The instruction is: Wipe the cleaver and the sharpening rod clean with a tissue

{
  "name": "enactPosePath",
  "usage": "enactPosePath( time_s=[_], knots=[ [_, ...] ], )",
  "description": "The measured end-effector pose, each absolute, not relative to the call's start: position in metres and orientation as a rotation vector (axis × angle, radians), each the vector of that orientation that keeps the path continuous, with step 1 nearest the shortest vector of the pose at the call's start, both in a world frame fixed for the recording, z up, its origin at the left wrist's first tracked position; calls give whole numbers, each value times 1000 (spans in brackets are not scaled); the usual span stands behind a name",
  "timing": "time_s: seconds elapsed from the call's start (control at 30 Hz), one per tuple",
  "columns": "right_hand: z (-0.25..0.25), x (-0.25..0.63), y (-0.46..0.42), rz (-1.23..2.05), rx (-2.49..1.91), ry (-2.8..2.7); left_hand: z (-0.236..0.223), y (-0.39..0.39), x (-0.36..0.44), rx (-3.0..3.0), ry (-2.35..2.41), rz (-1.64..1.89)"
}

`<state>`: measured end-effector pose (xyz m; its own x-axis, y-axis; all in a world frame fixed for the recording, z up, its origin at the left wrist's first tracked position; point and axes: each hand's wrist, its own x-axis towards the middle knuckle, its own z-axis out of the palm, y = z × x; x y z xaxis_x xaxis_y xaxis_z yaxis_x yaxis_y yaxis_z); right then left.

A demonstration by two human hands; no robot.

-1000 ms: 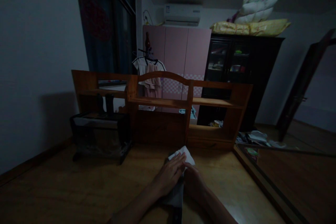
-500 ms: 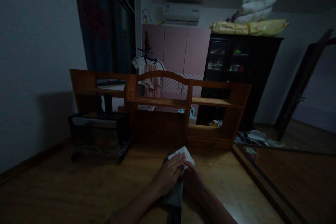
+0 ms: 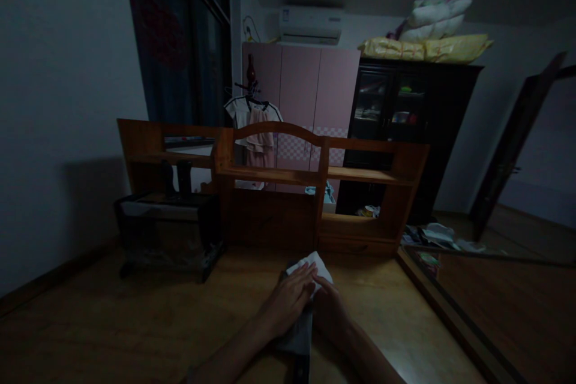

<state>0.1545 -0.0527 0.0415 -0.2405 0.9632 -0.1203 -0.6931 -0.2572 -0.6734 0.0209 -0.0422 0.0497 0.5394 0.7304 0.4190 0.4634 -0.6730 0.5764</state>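
In front of me a kitchen knife with a broad blade point(image 3: 297, 336) lies with its dark handle point(image 3: 301, 367) towards me. A white tissue or cloth point(image 3: 320, 265) covers the far part of the blade. My left hand point(image 3: 290, 297) presses on it, fingers close together and closed over the white piece. From the other side my right hand point(image 3: 330, 309) meets it, fingers bent and closed on the same piece. The two hands touch at the fingertips. Beneath them the middle of the blade is hidden, and the dim light blurs detail.
On the wooden tabletop point(image 3: 148, 318), a dark rack-like holder point(image 3: 159, 240) with black upright handles stands at the left. A wooden shelf unit point(image 3: 274, 222) runs along the back. At the right is a raised wooden edge point(image 3: 443, 306), with papers point(image 3: 436, 233) beyond.
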Motion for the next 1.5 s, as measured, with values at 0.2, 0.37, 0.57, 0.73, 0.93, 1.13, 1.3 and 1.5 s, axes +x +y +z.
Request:
enactPosePath(
  time_s=[0.2,0.37,0.57,0.73,0.93,1.13,1.3,1.5],
  knots=[
    [44,154,-55,1739,-564,-643,48,-41,21,2372,967,925],
    [41,155,-53,1776,-560,-619,49,-42,21,2377,966,916],
    [45,154,-54,1794,-548,-587,51,-43,21,2390,953,920],
    [41,154,-51,1788,-555,-582,49,-42,22,2379,971,915],
    [39,156,-51,1800,-551,-610,51,-43,21,2368,968,913],
    [37,156,-50,1777,-560,-588,50,-43,21,2350,948,914],
    [42,154,-52,1780,-547,-545,50,-43,20,2289,954,908],
    [51,156,-56,1892,-493,-549,53,-44,19,2251,930,912]
  ],
)
